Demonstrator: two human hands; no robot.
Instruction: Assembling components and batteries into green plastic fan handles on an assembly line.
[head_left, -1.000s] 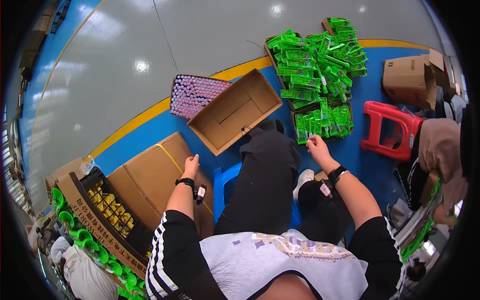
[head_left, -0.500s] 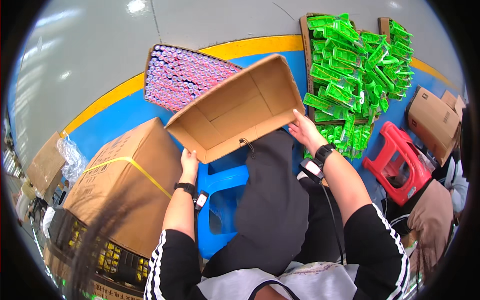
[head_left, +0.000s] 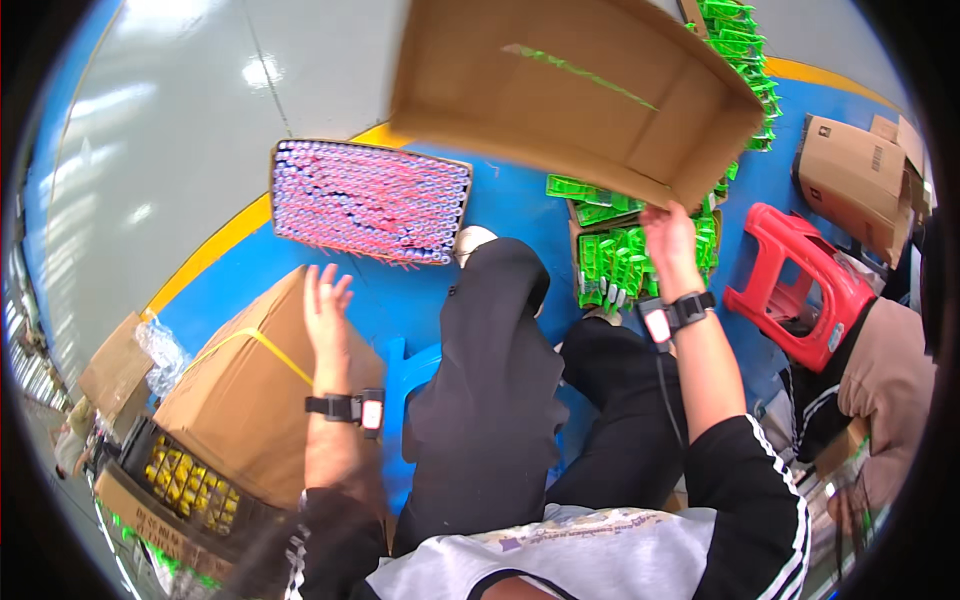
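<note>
A seated person's right hand [head_left: 668, 235] grips the rim of an empty shallow brown cardboard tray [head_left: 575, 90] lifted overhead, left hand [head_left: 326, 300] open and free; apparently mid-move, it next needs a steady two-handed set-down.

Your right hand [head_left: 668, 235] lifts an open brown carton [head_left: 570, 90] overhead. Green packets [head_left: 625, 262] lie stacked beneath it. A tray of pink tubes [head_left: 368, 200] sits left on the floor; a strapped brown box [head_left: 240, 390] stands beside your left hand [head_left: 328, 305].
</note>
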